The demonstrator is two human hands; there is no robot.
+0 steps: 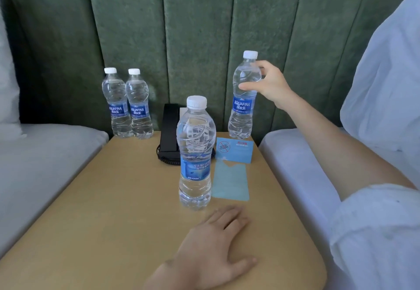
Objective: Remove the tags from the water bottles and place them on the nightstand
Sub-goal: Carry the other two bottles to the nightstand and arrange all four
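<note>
**Right hand on the rear bottle, left hand flat**

My right hand [270,85] curls round the upper body of the far-right bottle [242,112], thumb in front, at the rear right corner of the nightstand [113,198]. My left hand [211,244] lies flat, fingers straight, holding nothing, just before the near bottle [195,153]. A teal tag [230,183] lies flat beside that bottle. Two more bottles [138,105] stand rear left.

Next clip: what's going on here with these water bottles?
A person's right hand grips the upper part of the back-right bottle at the nightstand's rear corner. The left hand rests flat on the wood near the front bottle. A blue tag lies flat beside that bottle; a bottle pair stands back left, untouched.
</note>
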